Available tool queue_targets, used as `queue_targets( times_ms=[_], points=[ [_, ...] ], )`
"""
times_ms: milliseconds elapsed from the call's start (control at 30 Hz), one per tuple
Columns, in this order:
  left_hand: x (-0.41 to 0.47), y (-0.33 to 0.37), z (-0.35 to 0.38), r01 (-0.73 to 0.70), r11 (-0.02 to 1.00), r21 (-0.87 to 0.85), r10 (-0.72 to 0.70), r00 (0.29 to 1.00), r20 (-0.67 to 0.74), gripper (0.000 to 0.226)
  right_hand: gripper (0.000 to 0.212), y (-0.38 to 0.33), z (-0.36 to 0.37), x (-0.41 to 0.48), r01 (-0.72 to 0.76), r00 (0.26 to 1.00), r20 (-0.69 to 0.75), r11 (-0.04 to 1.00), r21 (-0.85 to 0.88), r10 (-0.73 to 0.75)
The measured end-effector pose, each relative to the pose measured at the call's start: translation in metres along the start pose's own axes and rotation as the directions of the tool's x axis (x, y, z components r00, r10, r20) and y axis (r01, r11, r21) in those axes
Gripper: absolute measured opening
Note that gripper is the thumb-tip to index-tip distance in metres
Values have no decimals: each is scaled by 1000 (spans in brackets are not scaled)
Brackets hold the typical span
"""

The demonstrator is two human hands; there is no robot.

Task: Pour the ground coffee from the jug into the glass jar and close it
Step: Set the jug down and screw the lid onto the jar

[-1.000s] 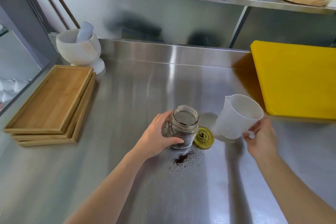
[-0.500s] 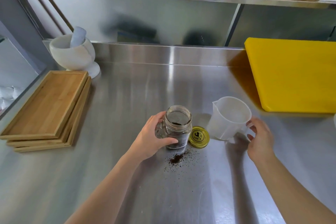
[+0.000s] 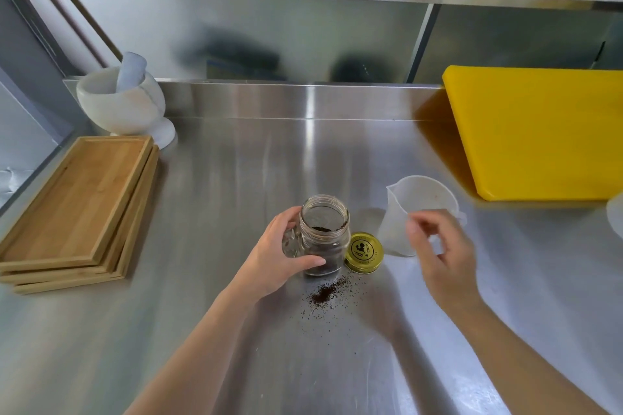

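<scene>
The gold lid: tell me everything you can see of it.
The gold lid is a round, shiny, metal-looking cap with a black emblem and ring of small lettering on its face, too small to read. It lies flat on the steel counter, off the glass jar, close against the jar's base on its right; contact cannot be told. The white jug stands just beyond it. Neither hand touches it. Spilled coffee grounds lie nearby in front.
</scene>
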State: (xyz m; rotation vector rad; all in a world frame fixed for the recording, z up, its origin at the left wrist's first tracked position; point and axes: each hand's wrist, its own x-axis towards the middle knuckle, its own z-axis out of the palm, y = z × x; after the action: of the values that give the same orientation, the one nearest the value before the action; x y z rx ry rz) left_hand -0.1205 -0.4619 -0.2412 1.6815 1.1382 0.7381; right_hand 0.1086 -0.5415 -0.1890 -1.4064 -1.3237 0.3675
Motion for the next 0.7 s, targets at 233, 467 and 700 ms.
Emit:
queue_targets(
  times_ms=[233, 467, 700],
  points=[
    [-8, 1, -9, 39, 980, -196, -25, 997, 73, 86, 24, 1, 53, -11, -484, 873, 214, 830, 279, 437],
    [-19, -6, -5, 128, 938, -321, -161, 984, -76, 53, 39, 13, 63, -10, -640, 767, 339, 684, 351, 545],
    [-17, -7, 8, 170, 915, -365, -222, 969, -104, 35, 45, 22, 61, -13, -685, 726, 365, 660, 310, 582]
  ],
)
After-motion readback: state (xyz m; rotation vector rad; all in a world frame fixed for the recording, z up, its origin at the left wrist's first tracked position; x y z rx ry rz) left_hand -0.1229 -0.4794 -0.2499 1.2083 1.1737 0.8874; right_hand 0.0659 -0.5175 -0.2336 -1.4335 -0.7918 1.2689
